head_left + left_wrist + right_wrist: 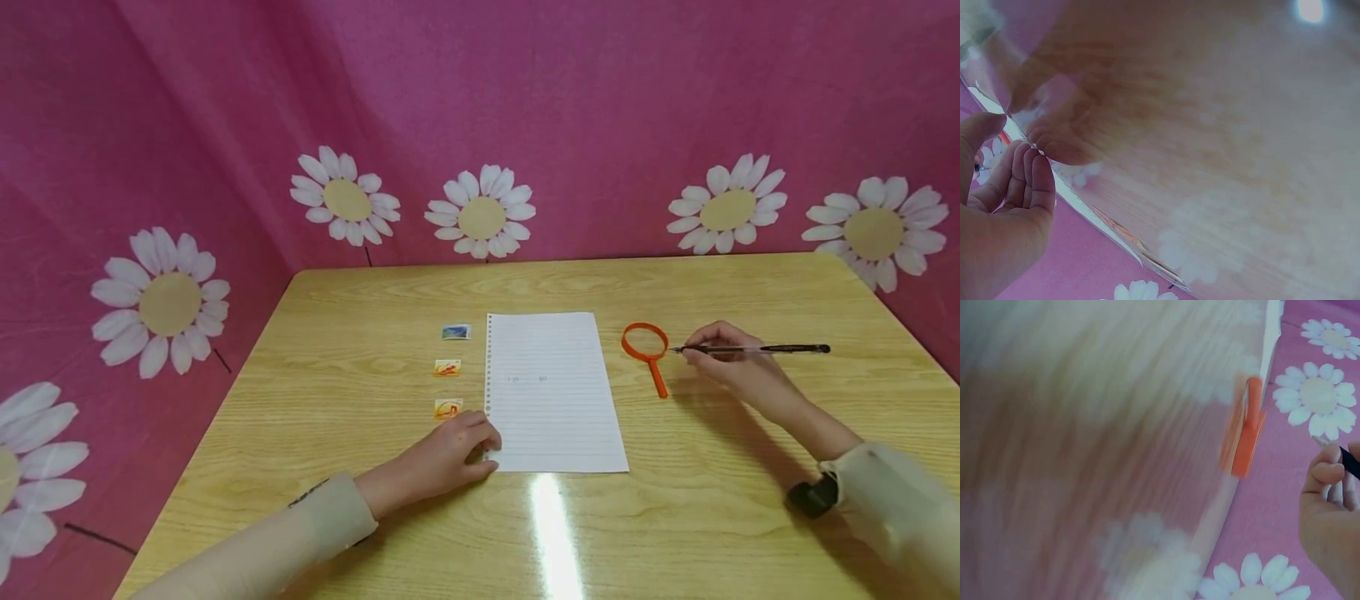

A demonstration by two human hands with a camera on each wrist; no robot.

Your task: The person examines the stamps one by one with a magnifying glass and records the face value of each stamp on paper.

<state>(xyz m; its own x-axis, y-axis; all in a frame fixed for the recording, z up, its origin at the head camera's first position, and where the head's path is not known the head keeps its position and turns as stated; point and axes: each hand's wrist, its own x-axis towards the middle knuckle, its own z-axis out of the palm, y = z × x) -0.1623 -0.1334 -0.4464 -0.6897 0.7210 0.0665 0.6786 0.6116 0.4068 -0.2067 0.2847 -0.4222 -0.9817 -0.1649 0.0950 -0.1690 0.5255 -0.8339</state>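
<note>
My right hand (738, 371) pinches a pen (795, 349) between thumb and fingers, its tip pointing left. In the head view that tip comes close to the rim of an orange magnifying glass (657, 380) on the table. The right wrist view has the pen (1350, 464) raised above the tabletop. A lined sheet of paper (558, 425), with punched holes along its left edge and small faint writing, lies in the middle. My left hand (446, 454) rests at the sheet's lower left corner, fingers loosely bent and the thumb apart from them.
Left of the paper three small stamp-like pictures stand in a column: a blue one (456, 332) on top, a yellow-orange one (447, 367) below, and another (447, 407) beside my left hand. Pink flowered cloth (585, 125) hangs behind the wooden table (360, 333).
</note>
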